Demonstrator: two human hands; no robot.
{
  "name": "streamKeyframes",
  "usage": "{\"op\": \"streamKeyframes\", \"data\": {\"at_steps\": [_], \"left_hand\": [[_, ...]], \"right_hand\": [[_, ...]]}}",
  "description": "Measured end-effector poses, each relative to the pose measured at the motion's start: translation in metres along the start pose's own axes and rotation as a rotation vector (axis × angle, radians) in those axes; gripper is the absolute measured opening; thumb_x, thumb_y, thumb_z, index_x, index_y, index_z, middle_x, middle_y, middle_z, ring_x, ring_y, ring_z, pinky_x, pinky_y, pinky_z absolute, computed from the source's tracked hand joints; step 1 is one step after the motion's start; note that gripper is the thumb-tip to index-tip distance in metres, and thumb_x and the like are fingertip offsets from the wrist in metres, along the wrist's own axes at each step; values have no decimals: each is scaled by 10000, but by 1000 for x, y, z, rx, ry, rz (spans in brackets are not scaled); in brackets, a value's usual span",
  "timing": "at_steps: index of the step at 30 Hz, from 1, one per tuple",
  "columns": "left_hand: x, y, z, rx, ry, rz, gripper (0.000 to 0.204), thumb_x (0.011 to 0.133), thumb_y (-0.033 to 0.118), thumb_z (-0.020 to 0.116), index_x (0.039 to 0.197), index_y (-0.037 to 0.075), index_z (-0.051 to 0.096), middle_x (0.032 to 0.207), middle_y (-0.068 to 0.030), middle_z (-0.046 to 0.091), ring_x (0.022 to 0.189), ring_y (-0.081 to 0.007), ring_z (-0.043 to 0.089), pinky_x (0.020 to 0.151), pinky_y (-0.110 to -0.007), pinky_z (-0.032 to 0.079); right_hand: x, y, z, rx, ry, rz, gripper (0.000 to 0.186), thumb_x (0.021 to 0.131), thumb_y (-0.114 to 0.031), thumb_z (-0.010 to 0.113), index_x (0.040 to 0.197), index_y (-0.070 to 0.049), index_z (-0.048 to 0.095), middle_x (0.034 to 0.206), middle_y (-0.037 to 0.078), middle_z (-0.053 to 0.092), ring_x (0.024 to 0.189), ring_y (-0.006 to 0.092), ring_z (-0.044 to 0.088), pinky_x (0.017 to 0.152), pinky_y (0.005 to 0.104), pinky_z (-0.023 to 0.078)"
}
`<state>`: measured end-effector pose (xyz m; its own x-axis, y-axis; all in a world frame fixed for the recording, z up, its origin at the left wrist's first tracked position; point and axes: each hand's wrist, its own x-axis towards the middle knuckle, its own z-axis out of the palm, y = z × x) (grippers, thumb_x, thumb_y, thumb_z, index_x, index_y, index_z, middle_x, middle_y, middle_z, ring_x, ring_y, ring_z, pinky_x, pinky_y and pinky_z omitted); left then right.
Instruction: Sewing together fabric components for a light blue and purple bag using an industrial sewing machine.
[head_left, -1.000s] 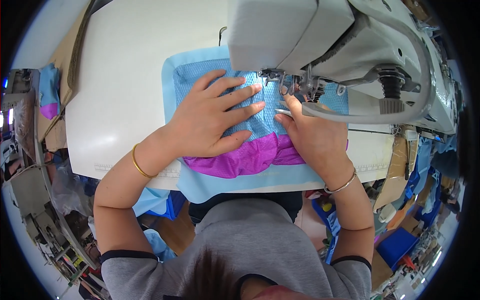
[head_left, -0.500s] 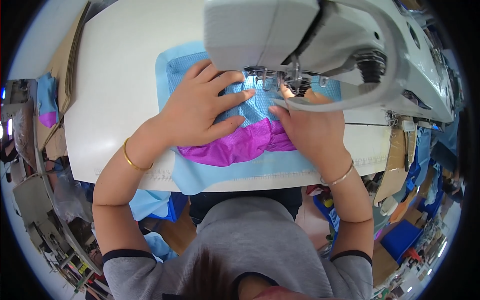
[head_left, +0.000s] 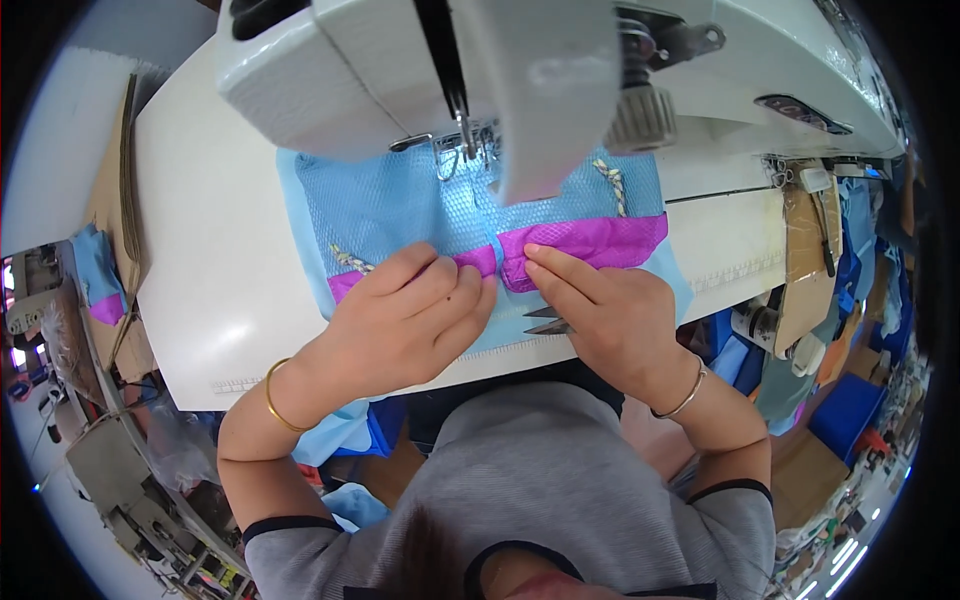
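Blue mesh fabric (head_left: 380, 205) with a magenta band (head_left: 590, 243) lies on a larger light-blue fabric piece (head_left: 305, 215), its upper part under the sewing machine head (head_left: 400, 100). My left hand (head_left: 415, 315) has its fingers curled together on the left part of the band, pinching its edge. Pressed fingertips of my right hand (head_left: 625, 325) rest on the right part of the band, beside a narrow blue gap. Pointed metal blades, apparently thread snips (head_left: 545, 322), stick out from under my right palm; their handle is hidden. Two patterned cords (head_left: 610, 185) show on the mesh.
The white table (head_left: 200, 270) has a ruler strip along its front edge. Cardboard (head_left: 810, 265) with a tool on it stands at the right edge. A blue and magenta fabric piece (head_left: 98, 275) hangs at the left. A blue bin (head_left: 848, 415) sits lower right.
Both hands have drawn back toward me from the needle area. The fabric now lies flatter, with its magenta band straighter. Blades now show under my right hand, and the camera view has shifted.
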<state>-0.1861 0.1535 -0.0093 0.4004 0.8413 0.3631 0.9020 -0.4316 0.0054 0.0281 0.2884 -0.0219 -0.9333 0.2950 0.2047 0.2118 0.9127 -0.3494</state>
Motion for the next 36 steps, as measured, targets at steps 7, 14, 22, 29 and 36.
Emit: {"op": "streamKeyframes", "data": {"at_steps": [7, 14, 22, 29, 36], "left_hand": [[-21, -11, 30, -35, 181, 66, 239, 671, 102, 745, 905, 56, 752, 869, -21, 593, 845, -195, 593, 804, -381, 488], [-22, -12, 38, -48, 332, 74, 259, 611, 81, 745, 866, 41, 744, 829, -31, 577, 808, -206, 593, 791, -401, 493], [-18, -8, 34, -80, 397, -6, 133, 703, 77, 770, 799, 57, 680, 897, -55, 619, 851, -210, 602, 810, -373, 511], [-16, -6, 33, -108, 340, -161, 425, 681, 259, 745, 1004, -14, 705, 1032, -123, 680, 859, -272, 609, 824, -417, 487], [-14, -3, 28, -179, 122, -303, 470, 722, 301, 689, 1071, -14, 697, 1196, -123, 673, 952, -283, 603, 818, -403, 462]], "right_hand": [[3, -6, -1, 5, 7, 7, 352, 762, -19, 681, 1109, -57, 722, 1176, 36, 726, 614, 154, 637, 552, 295, 500], [33, -17, -3, 590, 1, 292, 167, 887, -118, 731, 929, -14, 608, 759, 109, 646, 612, 275, 627, 535, 393, 479], [65, -23, 9, 948, -264, 736, 215, 915, -150, 721, 828, 20, 623, 659, 70, 626, 610, 106, 586, 548, 295, 448], [59, -35, 25, 1028, -102, 846, 192, 885, -120, 675, 761, 17, 625, 655, 113, 643, 597, 161, 603, 557, 341, 464], [54, -34, 24, 809, -136, 729, 152, 903, -122, 663, 859, 17, 619, 739, 142, 636, 669, 282, 621, 631, 399, 489]]}}
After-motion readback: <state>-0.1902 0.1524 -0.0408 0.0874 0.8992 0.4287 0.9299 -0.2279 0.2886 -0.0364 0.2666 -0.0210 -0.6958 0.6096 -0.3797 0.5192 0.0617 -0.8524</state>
